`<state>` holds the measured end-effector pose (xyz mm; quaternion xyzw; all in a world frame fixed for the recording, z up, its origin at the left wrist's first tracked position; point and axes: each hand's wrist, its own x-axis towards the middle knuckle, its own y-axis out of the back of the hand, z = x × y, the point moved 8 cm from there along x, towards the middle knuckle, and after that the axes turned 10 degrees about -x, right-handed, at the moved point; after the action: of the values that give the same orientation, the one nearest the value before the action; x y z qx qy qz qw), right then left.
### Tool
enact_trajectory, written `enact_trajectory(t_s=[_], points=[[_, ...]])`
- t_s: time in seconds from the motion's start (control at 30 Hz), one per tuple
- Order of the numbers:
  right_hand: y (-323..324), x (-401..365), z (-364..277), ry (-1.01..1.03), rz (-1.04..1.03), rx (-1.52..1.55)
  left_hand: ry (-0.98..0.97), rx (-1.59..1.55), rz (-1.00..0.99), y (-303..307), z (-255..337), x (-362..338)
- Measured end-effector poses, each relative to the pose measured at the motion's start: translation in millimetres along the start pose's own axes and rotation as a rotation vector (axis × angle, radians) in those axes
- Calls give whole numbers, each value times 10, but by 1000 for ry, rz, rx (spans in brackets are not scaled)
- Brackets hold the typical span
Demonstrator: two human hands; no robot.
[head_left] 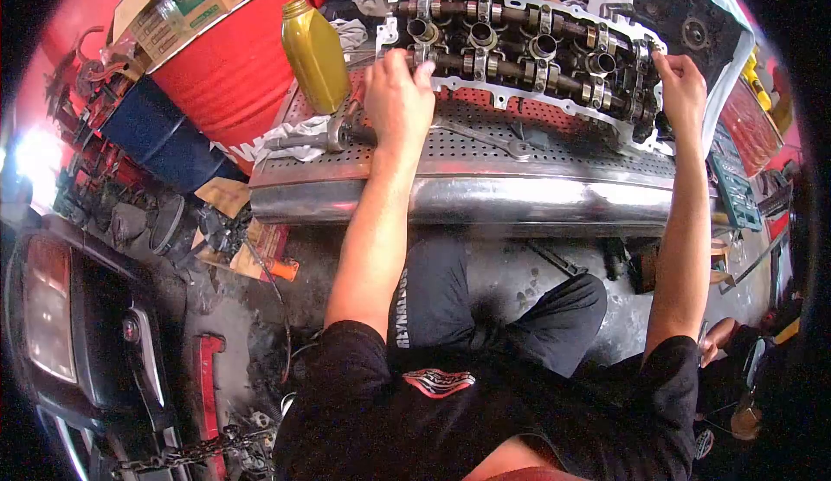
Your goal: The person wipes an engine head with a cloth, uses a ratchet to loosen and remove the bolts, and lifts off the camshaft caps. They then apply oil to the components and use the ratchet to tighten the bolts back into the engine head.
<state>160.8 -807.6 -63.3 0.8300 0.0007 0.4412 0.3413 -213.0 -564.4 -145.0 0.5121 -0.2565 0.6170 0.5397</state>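
Note:
A cylinder head (519, 44) with camshafts and several round tubes standing up from it lies slanted across the perforated metal bench top. My left hand (400, 99) is closed on its near left end, fingers curled over the edge. At the far right end, by the timing chain and gears (642, 92), my right hand (682, 87) grips the rim; part of its fingers is hidden. A wrench (489, 142) rests on the bench below the head. Left of it, near my left wrist, lies a ratchet-like tool (329, 139) on a white rag.
A yellow-green oil bottle (316, 57) stands at the bench's left back, beside a red drum (225, 74). The bench's rounded metal edge (467, 200) runs before my knees. A green socket case (734, 189) sits at right. Another person's hand (718, 340) shows lower right. A car front (86, 325) is at left.

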Motion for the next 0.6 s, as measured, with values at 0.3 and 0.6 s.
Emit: enact_trajectory(t_s=[0.3,0.6], points=[[-65,250,-79,60,-39,-92,72,77,-54,-208,-69,293],[278,-214,-161,-22,66,94,96,108,-18,-215,-105,253]])
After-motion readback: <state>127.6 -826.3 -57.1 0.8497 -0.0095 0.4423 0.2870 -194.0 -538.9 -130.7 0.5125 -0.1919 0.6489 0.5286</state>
